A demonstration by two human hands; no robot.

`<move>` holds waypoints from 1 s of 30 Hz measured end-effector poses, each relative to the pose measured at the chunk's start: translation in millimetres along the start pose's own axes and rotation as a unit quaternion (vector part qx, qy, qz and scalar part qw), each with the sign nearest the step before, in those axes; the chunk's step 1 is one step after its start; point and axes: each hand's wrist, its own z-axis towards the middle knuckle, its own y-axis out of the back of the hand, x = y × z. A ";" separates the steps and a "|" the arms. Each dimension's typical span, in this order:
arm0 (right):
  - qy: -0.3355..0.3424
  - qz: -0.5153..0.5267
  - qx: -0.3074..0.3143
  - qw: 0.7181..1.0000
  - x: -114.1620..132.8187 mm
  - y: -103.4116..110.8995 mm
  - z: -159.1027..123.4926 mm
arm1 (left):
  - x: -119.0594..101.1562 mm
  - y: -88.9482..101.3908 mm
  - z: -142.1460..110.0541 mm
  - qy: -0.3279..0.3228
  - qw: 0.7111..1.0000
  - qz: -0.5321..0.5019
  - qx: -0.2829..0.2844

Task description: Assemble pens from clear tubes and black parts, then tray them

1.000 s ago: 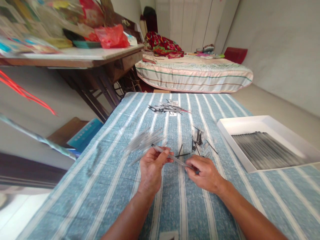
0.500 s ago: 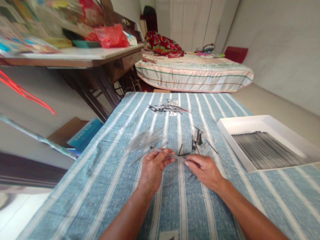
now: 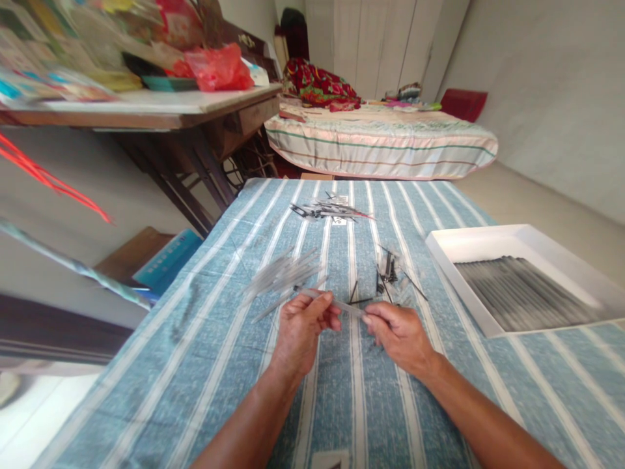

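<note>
My left hand (image 3: 303, 329) pinches a clear pen barrel (image 3: 336, 303) near its far end. My right hand (image 3: 398, 332) is closed at the barrel's near end, fingers curled over it. Both hands hover just above the blue striped cloth (image 3: 195, 365). A loose pile of clear barrels (image 3: 283, 273) lies just beyond my left hand. Small dark pen parts (image 3: 388, 273) are scattered beyond my right hand.
A white tray (image 3: 463, 244) filled with rows of dark pens stands at the right. Another heap of pen parts (image 3: 325, 210) lies at the far middle of the table. A wooden desk (image 3: 205, 107) and a bed (image 3: 385, 143) are behind.
My right hand has slid up along the barrel toward my left hand, so less of the barrel shows between them. The left hand barely moved.
</note>
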 end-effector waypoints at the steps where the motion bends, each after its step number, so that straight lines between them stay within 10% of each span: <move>1: 0.007 -0.004 -0.002 1.000 0.4 0.1 -0.2 | 0.2 -0.6 -0.3 0.001 1.000 -0.001 0.001; 21: 0.149 -0.194 0.029 0.969 9.5 6.7 18.3 | -4.2 -6.2 0.6 -0.004 0.988 0.147 0.038; 30: -0.055 -0.369 -0.129 0.919 -20.9 112.2 12.4 | -23.0 0.4 6.2 -0.055 0.949 0.309 -0.028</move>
